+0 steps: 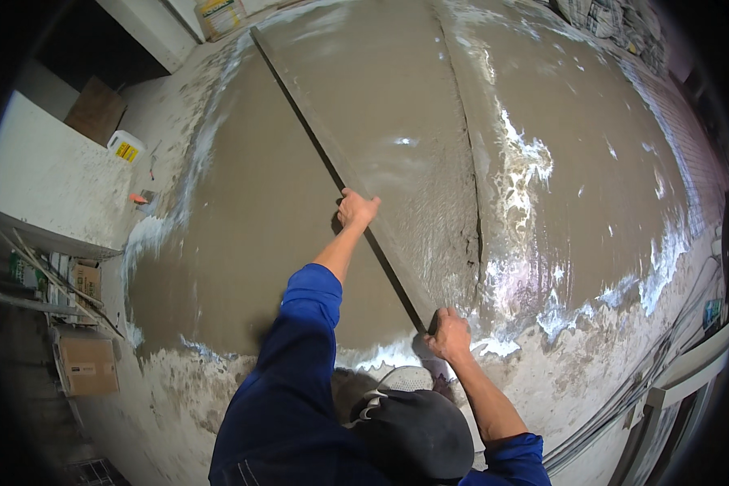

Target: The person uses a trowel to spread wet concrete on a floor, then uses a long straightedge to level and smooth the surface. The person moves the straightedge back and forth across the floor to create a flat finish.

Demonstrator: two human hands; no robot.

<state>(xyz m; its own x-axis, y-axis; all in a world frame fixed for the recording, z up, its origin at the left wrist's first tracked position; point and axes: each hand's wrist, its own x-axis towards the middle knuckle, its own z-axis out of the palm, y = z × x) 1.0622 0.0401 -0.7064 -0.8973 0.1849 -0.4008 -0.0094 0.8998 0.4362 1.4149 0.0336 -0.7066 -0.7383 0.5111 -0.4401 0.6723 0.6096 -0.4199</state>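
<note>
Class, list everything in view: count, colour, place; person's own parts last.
Bar: one, dark, across the mortar
Wet mortar: one layer, grey-brown, centre
Bag: one, pale and yellow, top left
Jug: one, white, upper left
Board: one, brown, upper left
Small tool: one, orange-handled, left
Cardboard boxes: two or more, brown, lower left
Sticks: several, pale, left
Cables: several, grey, lower right
Rounded thing, unclear: one, dark, bottom centre
Left hand: one, bare, bar's middle
Right hand: one, bare, bar's near end
Sleeves: two, blue, lower centre

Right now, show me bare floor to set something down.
Pale floor looks bare between the cardboard box and the blue left sleeve. Crowded: cables line the lower right edge; left hand and right hand grip the long bar across wet mortar.
</note>
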